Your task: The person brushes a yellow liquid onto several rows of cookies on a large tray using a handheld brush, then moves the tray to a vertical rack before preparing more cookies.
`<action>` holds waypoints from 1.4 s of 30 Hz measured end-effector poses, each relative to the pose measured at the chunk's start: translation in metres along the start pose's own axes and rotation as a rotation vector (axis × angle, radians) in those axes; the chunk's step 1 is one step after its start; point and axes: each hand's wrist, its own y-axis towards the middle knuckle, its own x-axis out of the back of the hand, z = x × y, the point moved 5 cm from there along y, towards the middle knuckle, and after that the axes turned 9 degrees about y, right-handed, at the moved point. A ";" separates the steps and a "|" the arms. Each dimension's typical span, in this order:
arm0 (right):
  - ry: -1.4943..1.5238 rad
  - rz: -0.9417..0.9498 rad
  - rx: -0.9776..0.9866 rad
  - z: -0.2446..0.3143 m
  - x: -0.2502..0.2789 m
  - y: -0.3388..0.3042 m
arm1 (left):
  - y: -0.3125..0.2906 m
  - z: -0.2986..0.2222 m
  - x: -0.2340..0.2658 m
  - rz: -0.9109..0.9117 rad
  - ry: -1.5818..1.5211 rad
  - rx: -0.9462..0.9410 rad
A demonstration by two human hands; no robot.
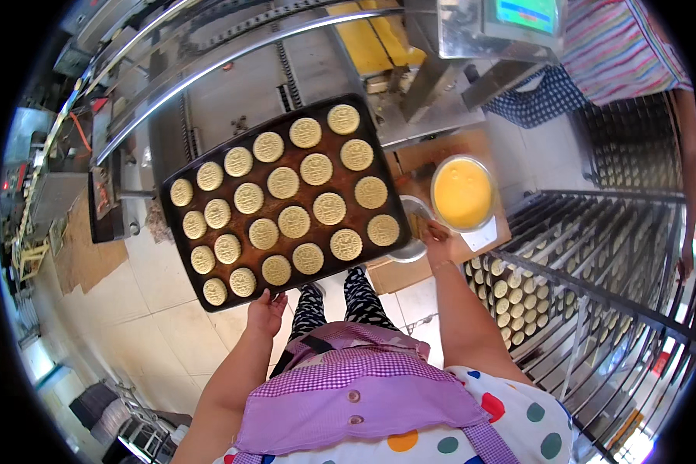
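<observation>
A dark baking tray holds rows of round, pale cookies with stamped tops. My left hand grips the tray's near edge, thumb up against the rim. To the right of the tray, my right hand reaches over a metal bowl that the tray partly covers. Its fingers are closed, and what they hold cannot be made out. Just beyond that hand stands a round container of yellow liquid, on a brown cardboard surface.
Beyond the tray runs a conveyor machine with a metal rail and a screen. At right, a metal rack holds trays of cookies. Another person's arm hangs beside it. Cardboard lies on the tiled floor.
</observation>
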 end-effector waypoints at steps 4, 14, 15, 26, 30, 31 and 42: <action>0.283 0.090 -0.113 -0.046 -0.018 0.012 | 0.004 0.000 0.004 0.034 -0.003 0.016; -0.288 -0.208 0.153 0.052 0.077 0.036 | -0.006 -0.003 0.001 -0.008 0.063 0.013; -0.196 -0.326 0.244 0.039 0.111 0.052 | -0.003 -0.004 -0.004 0.003 0.072 0.029; -0.500 -0.472 -0.072 0.052 0.129 0.084 | -0.004 -0.003 -0.001 0.020 0.052 0.013; 0.432 -0.476 -0.139 0.042 0.099 0.070 | 0.000 -0.001 0.005 0.016 0.014 -0.003; 0.522 -0.456 -0.127 0.048 0.088 0.066 | 0.000 -0.001 0.007 0.017 0.006 -0.013; -0.627 -0.068 0.006 0.072 0.037 0.004 | -0.002 0.010 0.004 0.023 0.013 0.049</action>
